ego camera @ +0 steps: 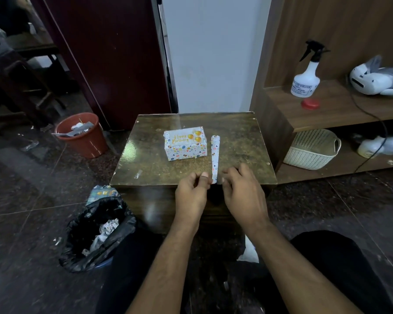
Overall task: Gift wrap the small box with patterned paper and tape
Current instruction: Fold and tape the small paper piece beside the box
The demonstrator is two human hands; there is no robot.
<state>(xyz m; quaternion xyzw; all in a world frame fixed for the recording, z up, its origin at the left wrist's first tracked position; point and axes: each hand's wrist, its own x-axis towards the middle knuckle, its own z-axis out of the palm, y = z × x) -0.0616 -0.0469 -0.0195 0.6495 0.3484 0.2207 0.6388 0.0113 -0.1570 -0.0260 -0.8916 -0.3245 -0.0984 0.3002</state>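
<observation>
The small box (185, 143), wrapped in white patterned paper with "Happy Birthday" and gold balloons on top, sits in the middle of the small brown table (150, 164). Just right of it lies a narrow strip of the same patterned paper (215, 155), running from beside the box to the table's near edge. My left hand (192, 191) pinches the strip's near end between thumb and forefinger. On the strip's other side is my right hand (242, 191), fingers loosely curled and nothing visible in them. I see no tape.
A black-lined bin (95, 232) with paper scraps stands left of my knees, and a red bucket (83, 134) sits further back left. On the right, a wooden shelf holds a spray bottle (306, 75), a red lid (310, 103) and a white basket (313, 150).
</observation>
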